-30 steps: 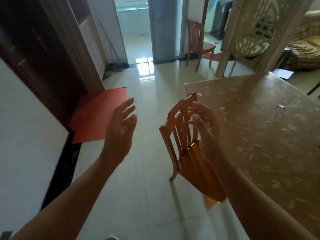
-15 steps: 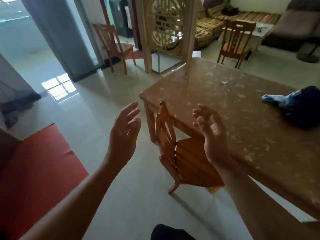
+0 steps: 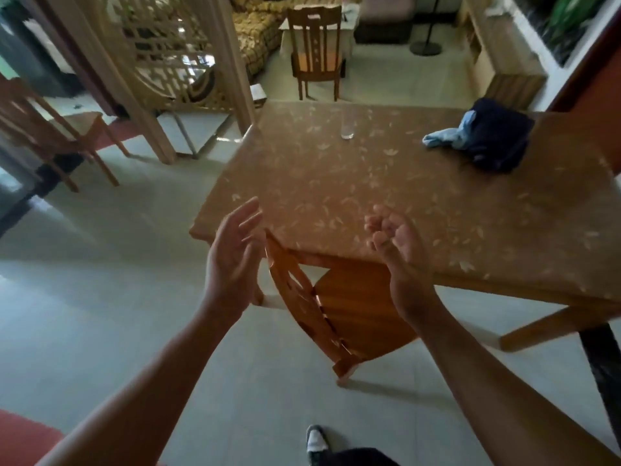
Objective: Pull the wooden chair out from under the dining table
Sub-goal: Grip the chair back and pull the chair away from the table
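Note:
An orange wooden chair (image 3: 349, 311) stands at the near edge of the dining table (image 3: 369, 196), its seat partly under the tabletop and its slatted back toward me. My left hand (image 3: 232, 260) hovers just left of the chair's top rail, fingers spread, holding nothing. My right hand (image 3: 396, 257) floats above the seat near the table edge with fingers loosely curled and apart, also holding nothing. Neither hand touches the chair.
A glass (image 3: 347, 129) and a dark and blue cloth bundle (image 3: 484, 139) lie on the table. Another chair (image 3: 50, 129) stands at left, one more (image 3: 316, 52) beyond the table. A carved wooden screen (image 3: 174, 55) rises behind. My foot (image 3: 316, 443) is on the tiled floor.
The view has swung to the right, so the chair and table now sit straight ahead. Both hands stay raised and open on either side of the chair back.

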The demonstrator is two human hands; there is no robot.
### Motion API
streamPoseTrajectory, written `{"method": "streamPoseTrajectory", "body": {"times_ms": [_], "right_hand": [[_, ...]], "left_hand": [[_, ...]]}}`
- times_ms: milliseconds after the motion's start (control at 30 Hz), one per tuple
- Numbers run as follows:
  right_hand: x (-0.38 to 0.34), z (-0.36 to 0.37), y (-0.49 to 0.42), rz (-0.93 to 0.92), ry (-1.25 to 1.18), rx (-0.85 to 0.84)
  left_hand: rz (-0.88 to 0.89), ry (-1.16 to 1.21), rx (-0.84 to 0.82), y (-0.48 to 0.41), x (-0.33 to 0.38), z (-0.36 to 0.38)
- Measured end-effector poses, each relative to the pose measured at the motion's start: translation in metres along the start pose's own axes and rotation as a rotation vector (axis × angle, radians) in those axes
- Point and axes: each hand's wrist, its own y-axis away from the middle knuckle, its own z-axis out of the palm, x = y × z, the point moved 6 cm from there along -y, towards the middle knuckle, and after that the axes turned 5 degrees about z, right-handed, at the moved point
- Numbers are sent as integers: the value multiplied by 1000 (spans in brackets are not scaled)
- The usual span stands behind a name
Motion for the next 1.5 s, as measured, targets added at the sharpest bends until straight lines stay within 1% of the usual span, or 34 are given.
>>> {"method": "streamPoseTrajectory", "body": {"times_ms": [100,300,500,667,767,867,933,967,1000,1033,1100,1133,1167,1200,1233,1267,1300,1333,1400,1500], "right_hand": [[1,10,-4,26,33,60],[9,28,7,102,67,257],[9,68,35,148,149,534],[8,116,52,189,210,716],[17,133,58,290,240,783],[33,143,65,335,239,814],[52,152,67,384,256,778],[67,156,69,441,325,718],[82,161,70,515,464,613],[100,167,74,603,648,466],[137,181,85,765,968,158],[151,185,90,813,1049,73],[160,188,93,833,1104,31],[165,189,94,830,1159,13],[168,189,93,809,1210,22],[168,188,91,790,1252,48],[168,185,88,787,1288,67],[169,182,85,810,1315,62],[174,176,81,891,1340,0],[184,171,79,933,1275,-101]], "left_hand": [[-6,63,-82,-28,-20,-1],[-10,177,-312,-68,-63,5],[-8,268,-580,-100,-100,1],[-6,292,-782,-112,-128,-10],[-6,295,-904,-117,-146,-11],[6,290,-973,-119,-168,-5],[-26,265,-1056,-114,-190,4],[-62,227,-1134,-107,-205,9],[-59,137,-1222,-101,-219,12],[16,3,-1317,-95,-233,15],[269,-338,-1515,-82,-265,19],[424,-525,-1598,-76,-281,22],[590,-706,-1644,-71,-293,26],[743,-851,-1645,-68,-300,30],[856,-936,-1626,-67,-304,37],[909,-972,-1606,-67,-305,43],[909,-976,-1583,-68,-304,48],[874,-972,-1564,-69,-303,52],[788,-975,-1553,-72,-303,57],[798,-1066,-1557,-65,-306,63]]}}
